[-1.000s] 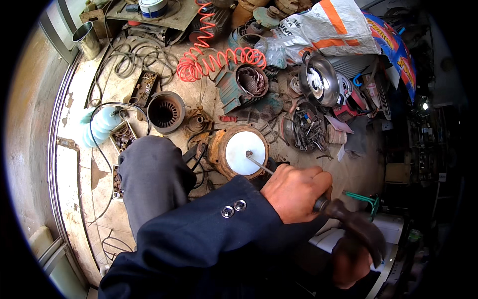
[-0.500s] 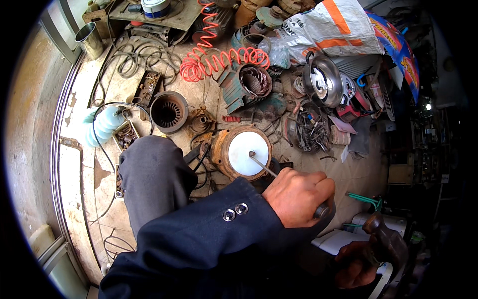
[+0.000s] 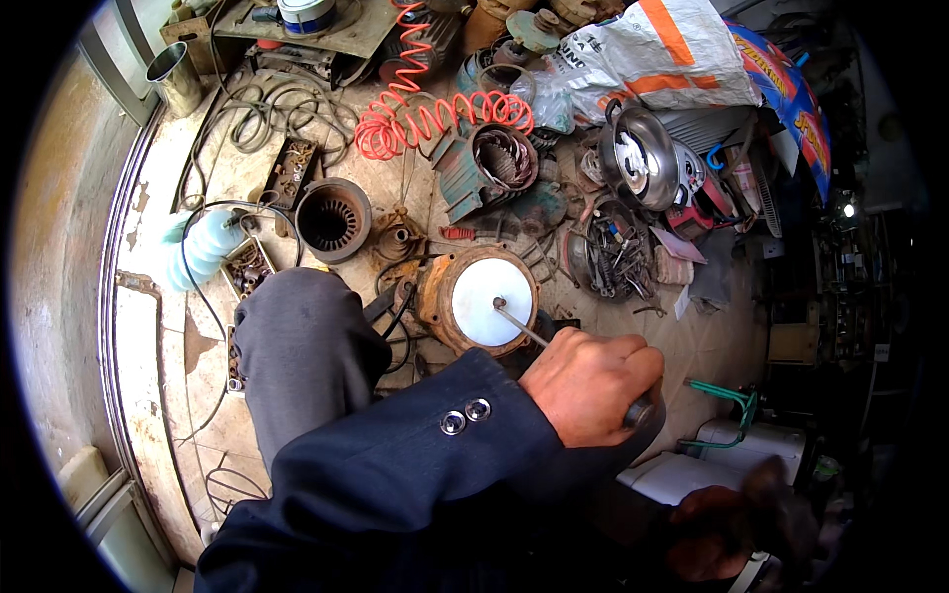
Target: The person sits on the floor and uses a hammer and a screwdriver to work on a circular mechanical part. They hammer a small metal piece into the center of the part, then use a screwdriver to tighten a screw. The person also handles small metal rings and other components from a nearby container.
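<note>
Fingers of the left hand (image 3: 593,383) clamped a dark-handled tool (image 3: 640,411); the blurred right hand (image 3: 707,542) seemed closed round a hammer (image 3: 781,506). The tool's shaft met a white disc (image 3: 476,289) in a rusty housing (image 3: 435,296), likely heavy, rigid, best held by its rim, well inside the left edge of the floor (image 3: 682,346).

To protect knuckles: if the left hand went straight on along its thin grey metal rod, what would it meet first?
Probably the rusty brown, round metal rim around the flat white disc; depth is unclear.
</note>
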Action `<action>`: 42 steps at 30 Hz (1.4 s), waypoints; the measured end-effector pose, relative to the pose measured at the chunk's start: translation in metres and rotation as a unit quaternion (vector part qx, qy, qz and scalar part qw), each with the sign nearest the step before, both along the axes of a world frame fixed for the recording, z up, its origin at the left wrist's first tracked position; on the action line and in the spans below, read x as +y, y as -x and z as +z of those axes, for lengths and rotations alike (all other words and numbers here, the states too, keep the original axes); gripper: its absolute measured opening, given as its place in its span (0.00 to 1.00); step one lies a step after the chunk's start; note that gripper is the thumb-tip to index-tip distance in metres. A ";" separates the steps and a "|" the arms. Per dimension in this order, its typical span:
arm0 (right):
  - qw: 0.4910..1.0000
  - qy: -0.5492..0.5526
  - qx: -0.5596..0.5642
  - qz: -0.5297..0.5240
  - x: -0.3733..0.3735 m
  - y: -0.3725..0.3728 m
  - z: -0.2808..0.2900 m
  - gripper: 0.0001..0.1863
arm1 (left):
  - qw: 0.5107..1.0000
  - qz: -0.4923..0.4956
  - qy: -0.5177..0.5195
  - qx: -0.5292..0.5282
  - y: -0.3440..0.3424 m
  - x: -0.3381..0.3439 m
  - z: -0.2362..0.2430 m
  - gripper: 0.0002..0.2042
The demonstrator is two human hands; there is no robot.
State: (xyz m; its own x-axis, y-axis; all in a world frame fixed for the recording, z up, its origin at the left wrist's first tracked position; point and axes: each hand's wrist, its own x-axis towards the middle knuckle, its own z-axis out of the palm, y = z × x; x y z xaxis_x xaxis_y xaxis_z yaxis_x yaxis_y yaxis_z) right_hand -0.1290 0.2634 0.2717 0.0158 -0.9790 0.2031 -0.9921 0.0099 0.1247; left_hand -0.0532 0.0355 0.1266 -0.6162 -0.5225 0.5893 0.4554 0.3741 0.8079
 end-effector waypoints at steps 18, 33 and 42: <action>0.723 0.382 -0.508 -0.272 -0.035 0.021 -0.037 0.24 | 0.962 -0.262 0.063 -0.043 -0.051 0.054 0.002 0.09; 0.490 0.215 -0.788 -0.304 -0.094 0.115 -0.144 0.13 | 0.804 -0.408 0.220 -0.372 -0.101 0.073 -0.256 0.11; 0.486 0.236 -0.799 -0.265 -0.104 0.111 -0.129 0.12 | 0.754 -0.377 0.183 -0.507 -0.115 0.072 -0.275 0.10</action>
